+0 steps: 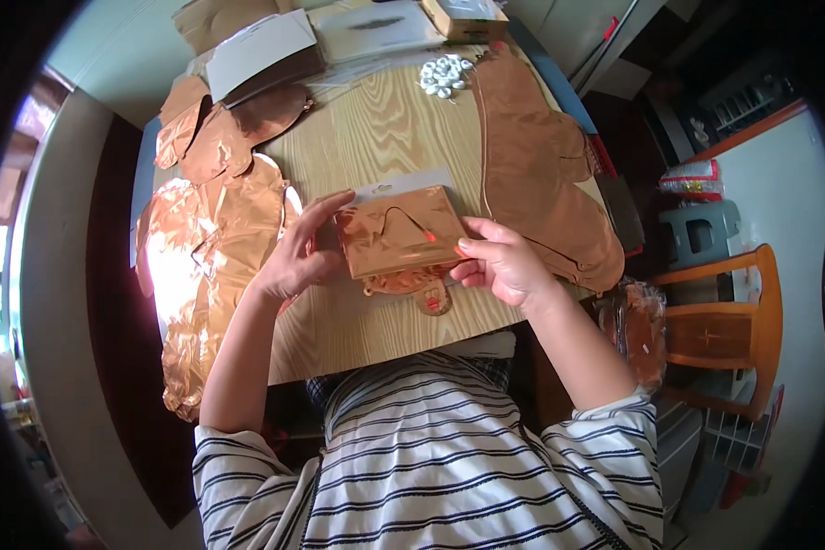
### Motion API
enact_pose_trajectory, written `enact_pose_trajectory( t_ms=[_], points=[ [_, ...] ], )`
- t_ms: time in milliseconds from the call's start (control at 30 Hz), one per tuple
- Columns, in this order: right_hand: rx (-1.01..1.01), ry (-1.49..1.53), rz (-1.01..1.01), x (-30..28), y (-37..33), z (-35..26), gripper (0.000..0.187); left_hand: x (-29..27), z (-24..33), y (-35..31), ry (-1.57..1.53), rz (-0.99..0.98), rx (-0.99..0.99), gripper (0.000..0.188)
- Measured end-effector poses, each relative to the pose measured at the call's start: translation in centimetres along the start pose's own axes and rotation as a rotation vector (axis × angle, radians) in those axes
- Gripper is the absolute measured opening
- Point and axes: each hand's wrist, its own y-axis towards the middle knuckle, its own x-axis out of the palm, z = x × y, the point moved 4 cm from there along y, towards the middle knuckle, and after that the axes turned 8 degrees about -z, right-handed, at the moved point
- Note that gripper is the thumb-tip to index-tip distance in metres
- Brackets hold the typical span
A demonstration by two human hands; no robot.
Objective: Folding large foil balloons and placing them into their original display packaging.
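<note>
Folded copper foil (390,246) between both hands (293,259) (508,263)

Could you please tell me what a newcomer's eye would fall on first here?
Probably the big, shiny copper-coloured foil at the left of the table, catching bright light. Next comes the folded copper packet between the left hand and right hand, towards the near edge. A cluster of small white coils stands out towards the far side.

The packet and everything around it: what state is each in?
Packet: folded, pinched by the right fingers.
Left fingers: partly open, at its left edge.
Card: partly covered by the packet.
Left foil: spread, wrinkled.
Right foil: spread, smoother.
White rolls: clustered.
Chair: upright.
</note>
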Motion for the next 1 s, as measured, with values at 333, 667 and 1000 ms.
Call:
enact_pose_trajectory(
  t_ms=[333, 667, 1000],
  points=[
    [-0.18, -0.202, -0.057, 2.8, 0.8, -5.4, 0.052, 0.2, 0.0, 1.8, 0.037, 0.287, -0.11, 0.027],
    [-0.373, -0.886, 0.215, -3.0, 8.8, -6.3, 0.025, -1.8, -2.7, 3.2, -0.418, 0.194, -0.262, 0.032],
    [-0.604, -1.14, -0.019, 0.9, 8.4, -9.6, 0.045, -2.3, -3.3, 3.1, -0.529, 0.131, -0.334, 0.023]
  ],
)
